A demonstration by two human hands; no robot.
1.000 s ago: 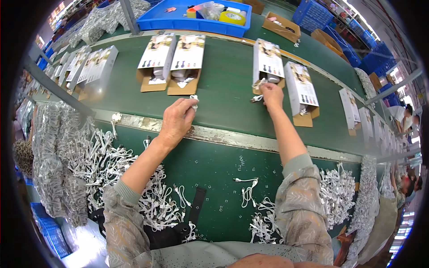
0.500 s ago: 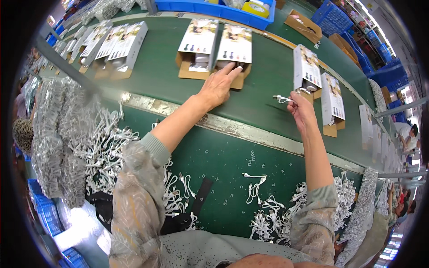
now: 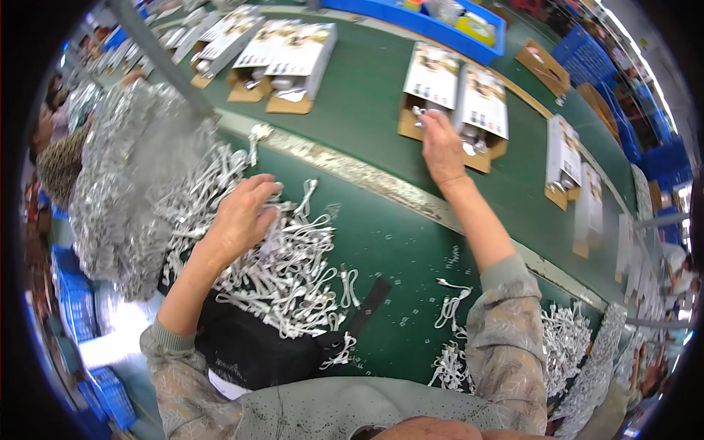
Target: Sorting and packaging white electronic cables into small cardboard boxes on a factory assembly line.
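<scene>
My right hand [image 3: 444, 150] is at the open lower end of a white printed box [image 3: 431, 77], its fingers closed on a white charging cable [image 3: 418, 111], mostly hidden by the fingers and the box flap. Against that box on the right lies a second printed box [image 3: 484, 103], its cardboard flap folded out and white items showing inside. Over on the left, my left hand [image 3: 246, 216] hovers low over a heap of bundled white cables [image 3: 282, 271], thumb and fingers apart. I see no cable gripped in it.
A painted metal rail [image 3: 352, 169] divides the green bench [image 3: 392, 293] from the green belt [image 3: 359, 95]. More boxes [image 3: 301, 51] lie along the belt. Clear-bagged goods [image 3: 125, 198] pile up at left; a black cloth [image 3: 249, 341] lies near me. A blue tray [image 3: 396, 18] stands beyond.
My left hand has left the box and moved back to the cable heap. My right hand has brought the cable leftward to a box opening. The boxes have shifted right in view.
</scene>
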